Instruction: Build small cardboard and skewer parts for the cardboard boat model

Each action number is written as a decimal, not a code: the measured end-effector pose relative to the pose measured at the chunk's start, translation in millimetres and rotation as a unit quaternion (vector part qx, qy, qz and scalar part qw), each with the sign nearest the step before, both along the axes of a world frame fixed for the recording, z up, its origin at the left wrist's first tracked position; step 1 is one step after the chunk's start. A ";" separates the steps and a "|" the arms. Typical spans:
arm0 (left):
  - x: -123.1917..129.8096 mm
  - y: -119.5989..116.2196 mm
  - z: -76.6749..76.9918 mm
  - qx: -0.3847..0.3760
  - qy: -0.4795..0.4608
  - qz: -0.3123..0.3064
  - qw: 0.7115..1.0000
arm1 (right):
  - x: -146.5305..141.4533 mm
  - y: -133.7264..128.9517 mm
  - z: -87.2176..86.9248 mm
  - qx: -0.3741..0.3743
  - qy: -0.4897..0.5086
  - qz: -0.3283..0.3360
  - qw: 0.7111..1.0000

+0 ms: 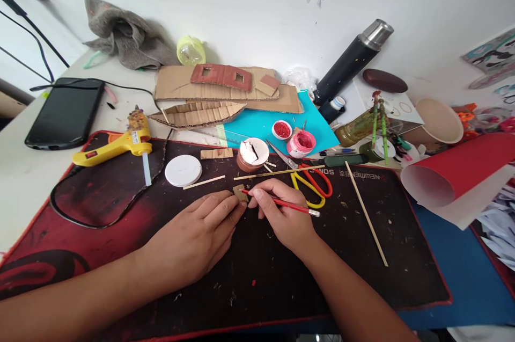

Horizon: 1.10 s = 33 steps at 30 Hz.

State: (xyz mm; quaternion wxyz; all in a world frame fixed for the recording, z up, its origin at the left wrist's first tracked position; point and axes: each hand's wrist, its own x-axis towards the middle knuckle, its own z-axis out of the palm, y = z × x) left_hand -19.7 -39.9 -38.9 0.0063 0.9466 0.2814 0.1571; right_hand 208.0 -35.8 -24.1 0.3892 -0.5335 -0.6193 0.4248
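Note:
My right hand (284, 216) is closed around a red pencil (295, 205), its tip over a small cardboard piece (240, 193). My left hand (197, 234) lies low on the mat with its fingers together, fingertips pressing the cardboard's near edge. Just beyond are a jar of brown paint (246, 164) with a white lid on top and a thin wooden stick (277, 172). Scissors (311, 183) with yellow and red handles lie right of my right hand. A shorter stick (204, 182) and a cardboard strip (216, 153) are near my left fingers.
A yellow glue gun (116, 148) with its cord and a white lid (183, 171) lie to the left. Behind are a cardboard boat hull (199, 115), a red-brown painted piece (221, 77) and a pink paint jar (301, 144). A black thermos (348, 68) leans at the back right.

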 end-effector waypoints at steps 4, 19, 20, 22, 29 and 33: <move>0.3 0.1 1.8 -0.004 0.001 -0.001 1.000 | -0.6 -0.2 0.3 0.005 0.005 0.007 1.000; 1.0 0.2 4.7 -0.011 -0.001 -0.009 1.000 | -1.6 -0.5 0.6 -0.013 -0.011 0.026 1.000; 0.9 0.2 4.7 -0.012 -0.001 -0.009 1.000 | -1.8 -0.5 0.7 -0.014 -0.012 0.026 0.999; 0.8 0.2 4.7 -0.012 -0.001 -0.008 1.000 | -2.0 -0.4 0.5 -0.015 -0.014 0.025 0.999; 1.2 0.4 5.4 -0.010 -0.002 -0.008 1.000 | -1.2 -0.4 -1.3 -0.017 -0.021 0.024 0.999; 1.4 0.4 5.6 -0.014 0.001 -0.008 1.000 | -0.7 -1.2 -1.7 -0.017 -0.010 0.019 1.000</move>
